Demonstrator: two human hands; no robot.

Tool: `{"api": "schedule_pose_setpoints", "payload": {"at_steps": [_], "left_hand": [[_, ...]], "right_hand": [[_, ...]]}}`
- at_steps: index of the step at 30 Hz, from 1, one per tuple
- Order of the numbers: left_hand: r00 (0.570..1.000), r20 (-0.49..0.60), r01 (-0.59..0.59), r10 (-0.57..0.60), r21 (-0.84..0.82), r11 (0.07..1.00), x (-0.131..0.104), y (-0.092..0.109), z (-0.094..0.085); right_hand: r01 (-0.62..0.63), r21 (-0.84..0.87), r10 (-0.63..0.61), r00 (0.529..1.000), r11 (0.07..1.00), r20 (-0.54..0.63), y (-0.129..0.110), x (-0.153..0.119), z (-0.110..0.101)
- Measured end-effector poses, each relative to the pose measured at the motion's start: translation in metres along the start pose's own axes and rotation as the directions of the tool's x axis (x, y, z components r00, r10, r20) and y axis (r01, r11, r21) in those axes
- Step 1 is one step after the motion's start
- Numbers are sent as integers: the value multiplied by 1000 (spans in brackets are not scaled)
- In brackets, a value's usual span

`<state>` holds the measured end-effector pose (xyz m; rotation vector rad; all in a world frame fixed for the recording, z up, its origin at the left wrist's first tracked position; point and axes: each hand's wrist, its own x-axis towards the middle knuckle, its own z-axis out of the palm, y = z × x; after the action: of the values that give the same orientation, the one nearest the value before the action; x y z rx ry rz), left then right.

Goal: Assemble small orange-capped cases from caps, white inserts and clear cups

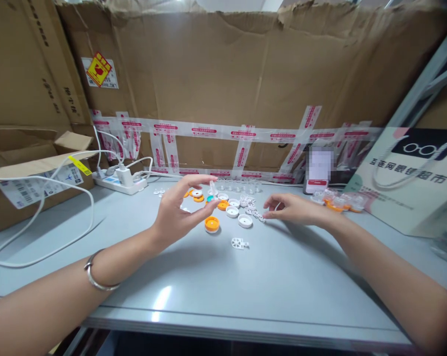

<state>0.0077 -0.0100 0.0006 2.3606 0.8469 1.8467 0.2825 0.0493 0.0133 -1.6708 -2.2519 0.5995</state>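
Note:
My left hand (181,207) holds a small clear plastic piece (212,188) between thumb and fingers, raised over the table. My right hand (290,207) is closed in a pinch at the edge of a pile of small white parts (247,202); what it grips is too small to make out. An orange cap with a white base (211,224) sits below my left fingertips. White round caps (245,221) and an orange cap (222,204) lie between my hands. Nearer to me lies a flat white cutout piece (240,243).
Clear parts stand in a row (238,186) at the back. A phone (318,169), assembled orange and clear pieces (340,200) and a paper bag (412,178) are at the right. A power strip (121,184), white cable (92,212) and open carton (30,193) occupy the left.

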Motion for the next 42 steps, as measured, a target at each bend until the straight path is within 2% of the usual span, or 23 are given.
{"api": "schedule_pose_setpoints", "payload": {"at_steps": [4,10,12,14,17,19,21,24,30,35,42], "left_hand": [[996,67,-59,56,38,998,-1,-3,-1],[987,114,-114,113,-1,993,-5,-7,3],[986,133,-106,105,0,994,-5,-8,3],[984,148,-97,95,5,995,-5,-7,4],[979,185,-83,82,-1,997,-5,-6,6],[970,230,-80,84,-27,996,-7,-4,8],[958,273,-71,85,-60,996,-9,-2,10],[950,302,-47,74,-96,994,-12,0,12],[973,202,-102,113,-64,993,0,-8,7],[971,149,-176,186,-76,981,12,-21,8],[983,144,-100,114,-102,990,-10,-31,10]], "right_hand": [[29,-118,-23,999,993,49,1,3,8],[33,-116,-22,995,993,94,-2,2,6],[35,-41,-31,996,999,88,-4,-1,3],[47,151,-62,993,987,96,-11,-5,2],[92,503,-164,981,859,99,-27,-13,6],[138,643,-244,967,754,79,-38,-18,11],[171,728,-309,949,663,58,-48,-22,18],[162,832,-338,940,530,33,-60,-28,28],[73,966,-389,921,248,30,-75,-32,35],[71,986,-398,917,153,-4,-80,-26,39],[46,990,-344,939,136,3,-83,-16,52]]}}
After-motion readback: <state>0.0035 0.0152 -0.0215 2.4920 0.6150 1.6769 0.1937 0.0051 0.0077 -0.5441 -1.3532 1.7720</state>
